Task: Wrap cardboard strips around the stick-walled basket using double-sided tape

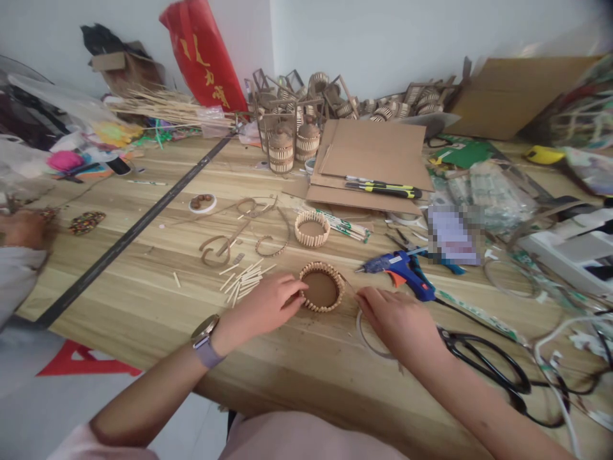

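Note:
A small round basket (322, 308) of short upright wooden sticks, with a brown base inside, stands on the table in front of me. My left hand (272, 301) pinches its left rim between thumb and fingers. A thin brown strip (348, 283) runs from the basket's right side to my right hand (390, 313), whose fingers are closed on its end. Left of the basket lies a pile of loose short sticks (245, 281). A second, paler stick ring (311, 237) stands just behind. To the right lies a blue hot glue gun (400, 267).
Black-handled scissors (493, 364) and cables lie at the right. Cardboard sheets (376, 150) carry utility knives (383, 190); finished little lantern-like baskets (281, 152) stand behind. Curled strips (215, 250) lie left of centre. Another person's hand (22, 228) rests at the far left.

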The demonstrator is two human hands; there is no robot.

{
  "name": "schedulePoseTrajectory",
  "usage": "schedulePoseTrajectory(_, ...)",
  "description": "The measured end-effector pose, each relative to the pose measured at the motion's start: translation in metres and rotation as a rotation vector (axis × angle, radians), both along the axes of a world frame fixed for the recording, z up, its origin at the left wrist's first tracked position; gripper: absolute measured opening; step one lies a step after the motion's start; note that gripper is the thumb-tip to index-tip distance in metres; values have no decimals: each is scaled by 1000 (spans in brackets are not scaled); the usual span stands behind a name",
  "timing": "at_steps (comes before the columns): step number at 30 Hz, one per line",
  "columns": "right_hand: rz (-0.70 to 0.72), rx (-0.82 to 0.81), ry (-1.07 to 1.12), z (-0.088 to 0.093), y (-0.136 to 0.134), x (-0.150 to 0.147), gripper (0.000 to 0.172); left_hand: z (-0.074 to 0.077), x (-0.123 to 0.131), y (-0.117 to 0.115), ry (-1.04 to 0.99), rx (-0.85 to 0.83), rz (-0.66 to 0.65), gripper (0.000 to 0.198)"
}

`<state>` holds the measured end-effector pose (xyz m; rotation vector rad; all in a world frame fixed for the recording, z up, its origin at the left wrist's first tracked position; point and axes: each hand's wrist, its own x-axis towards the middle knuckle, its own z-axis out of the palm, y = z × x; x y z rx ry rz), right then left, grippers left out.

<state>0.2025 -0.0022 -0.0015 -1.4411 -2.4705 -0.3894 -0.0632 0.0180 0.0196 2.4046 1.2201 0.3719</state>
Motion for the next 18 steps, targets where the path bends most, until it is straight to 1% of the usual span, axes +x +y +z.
schedulePoseTrajectory(2, -6, -23, 8, -1, -2, -3, 31, 2, 1, 1, 11, -25, -26, 32)
schedulePoseTrajectory(4, -18, -47, 13, -2, -3, -5, 30, 3, 2, 3, 26, -33, -45, 33)
schedulePoseTrajectory(8, -39, -100, 19, -5, -5, -8, 27, 2, 3, 7, 77, -9, -80, 20)
schedulePoseTrajectory(10, -49, -127, 24, -6, -5, -8, 26, 0, 3, 8, 103, 33, -106, 15)
schedulePoseTrajectory(13, -58, -166, 45, -6, -4, -9, 23, -3, 3, 8, 116, 152, -113, 11)
schedulePoseTrajectory(16, -57, -197, 79, -6, -3, -9, 22, -4, 3, 7, 110, 268, -142, 11)
schedulePoseTrajectory(18, -50, -213, 114, -6, -2, -8, 22, -3, 3, 6, 104, 298, -162, 13)
